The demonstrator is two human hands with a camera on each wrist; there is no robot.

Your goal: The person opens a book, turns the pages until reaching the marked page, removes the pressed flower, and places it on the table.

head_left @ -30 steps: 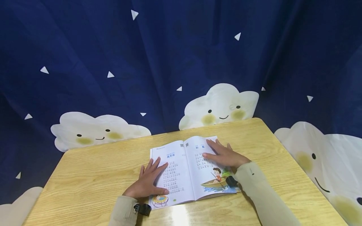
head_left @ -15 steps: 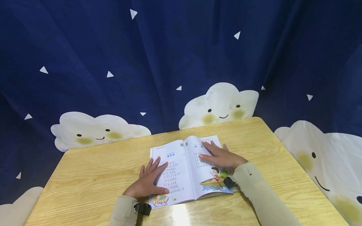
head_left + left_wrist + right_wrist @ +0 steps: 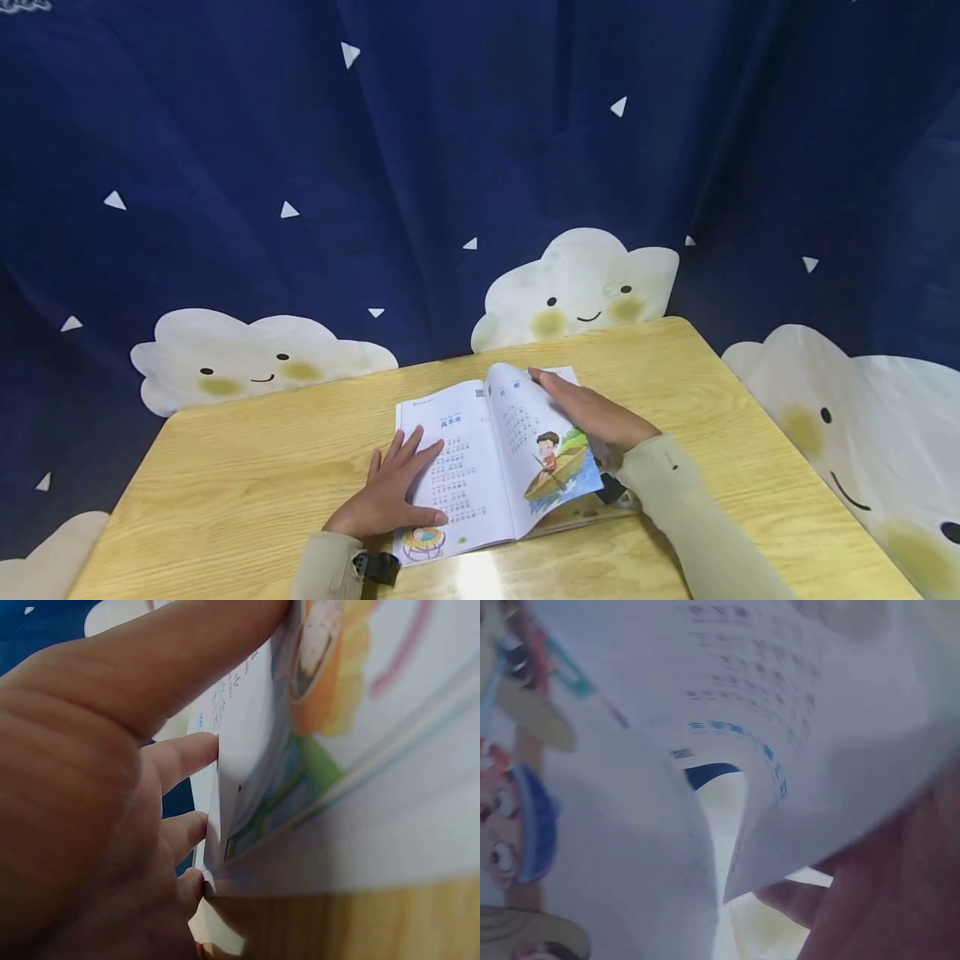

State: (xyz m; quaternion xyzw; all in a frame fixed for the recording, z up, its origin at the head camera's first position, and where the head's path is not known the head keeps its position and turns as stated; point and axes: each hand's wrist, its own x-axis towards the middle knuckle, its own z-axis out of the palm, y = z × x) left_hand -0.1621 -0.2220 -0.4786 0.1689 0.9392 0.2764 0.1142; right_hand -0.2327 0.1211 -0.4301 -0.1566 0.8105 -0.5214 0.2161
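Note:
An open picture book (image 3: 480, 517) with printed text lies on the table. My left hand (image 3: 393, 492) rests spread on its left page, thumb near the lower text. In the left wrist view the left hand's fingers (image 3: 184, 759) lie along the page's edge. The right page (image 3: 551, 454), with a child rowing a boat, is raised and curves toward the spine. My right hand (image 3: 588, 412) is at that page's outer edge, fingers straight and thumb hidden. From the right wrist view, the page's underside (image 3: 840, 772) shows, with the right hand (image 3: 885, 892) along its edge.
The wooden table (image 3: 270, 467) extends around the book on all sides. Behind it hangs a dark blue curtain (image 3: 420, 150) printed with smiling clouds and white triangles. Under the lifted page, another illustrated page (image 3: 577, 512) shows.
The right page has risen from nearly flat and curls leftward. My right hand has turned onto its edge, its thumb passing out of sight. The left hand stays on the left page.

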